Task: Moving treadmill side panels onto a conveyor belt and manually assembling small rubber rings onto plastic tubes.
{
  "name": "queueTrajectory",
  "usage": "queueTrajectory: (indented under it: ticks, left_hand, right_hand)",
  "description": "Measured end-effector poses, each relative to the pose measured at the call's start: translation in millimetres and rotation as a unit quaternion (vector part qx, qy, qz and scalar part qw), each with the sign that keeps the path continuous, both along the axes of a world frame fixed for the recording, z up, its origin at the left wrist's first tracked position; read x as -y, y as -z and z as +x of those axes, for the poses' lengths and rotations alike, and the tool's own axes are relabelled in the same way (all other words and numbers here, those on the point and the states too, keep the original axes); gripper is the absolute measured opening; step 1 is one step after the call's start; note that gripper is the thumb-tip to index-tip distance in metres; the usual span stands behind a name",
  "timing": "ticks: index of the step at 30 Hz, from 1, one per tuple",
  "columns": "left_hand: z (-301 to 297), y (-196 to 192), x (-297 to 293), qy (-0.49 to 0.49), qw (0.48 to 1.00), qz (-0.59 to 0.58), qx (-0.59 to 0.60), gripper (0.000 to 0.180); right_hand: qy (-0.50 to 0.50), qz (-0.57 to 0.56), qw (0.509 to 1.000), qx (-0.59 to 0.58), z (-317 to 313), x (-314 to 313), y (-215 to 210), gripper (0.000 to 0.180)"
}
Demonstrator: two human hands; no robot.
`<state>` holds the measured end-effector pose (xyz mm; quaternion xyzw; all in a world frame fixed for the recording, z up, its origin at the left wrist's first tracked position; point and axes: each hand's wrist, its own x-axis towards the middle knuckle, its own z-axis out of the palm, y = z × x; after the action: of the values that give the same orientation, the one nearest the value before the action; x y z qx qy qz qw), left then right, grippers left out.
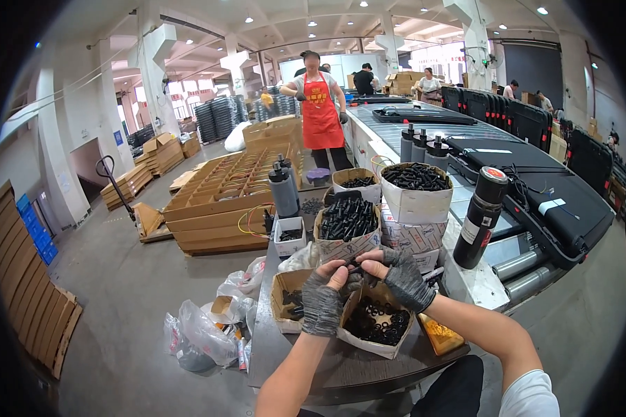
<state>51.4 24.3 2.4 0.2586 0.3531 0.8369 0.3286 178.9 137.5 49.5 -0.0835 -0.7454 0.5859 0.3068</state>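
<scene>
Both my hands wear grey knit fingerless gloves and meet over a small cardboard box of black rubber rings (pixel 377 325). My left hand (pixel 325 297) and my right hand (pixel 398 276) pinch a small black part (pixel 355 270) between their fingertips. Just beyond them stands a carton full of black bolts (pixel 348 221). A second open box with a few black parts (pixel 288 299) lies left of my left hand.
A dark round table (pixel 355 368) carries the boxes. A larger carton of black parts (pixel 416 182), grey cartridge tubes (pixel 284 189), a black bottle (pixel 481 217) and black cases on a roller conveyor (pixel 528 201) lie beyond. A person in a red apron (pixel 320 111) stands farther back. Plastic bags (pixel 202 337) and flat cardboard stacks (pixel 222 201) cover the floor at left.
</scene>
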Motion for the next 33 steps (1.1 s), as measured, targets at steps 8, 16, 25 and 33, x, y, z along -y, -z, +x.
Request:
queueTrajectory:
  ticks: [8, 16, 25, 33]
  left_hand:
    - [0.9, 1.9, 0.5, 0.025, 0.995, 0.048, 0.089, 0.019]
    - [0.6, 2.0, 3.0, -0.002, 0.996, 0.049, 0.076, 0.024]
    - [-1.4, 4.8, -1.1, -0.044, 0.997, 0.051, 0.028, 0.025]
    - [3.5, 0.4, 2.8, -0.067, 0.996, 0.051, 0.008, 0.022]
  right_hand:
    - [0.043, 0.217, 0.967, -0.123, -14.1, 6.7, 3.2, 0.018]
    - [0.083, 0.328, 0.933, -0.127, -21.3, 5.9, -1.3, 0.019]
    - [0.063, 0.279, 0.955, -0.081, -18.0, 12.1, -12.9, 0.019]
    - [0.035, 0.311, 0.945, -0.092, -18.5, 9.8, -17.8, 0.017]
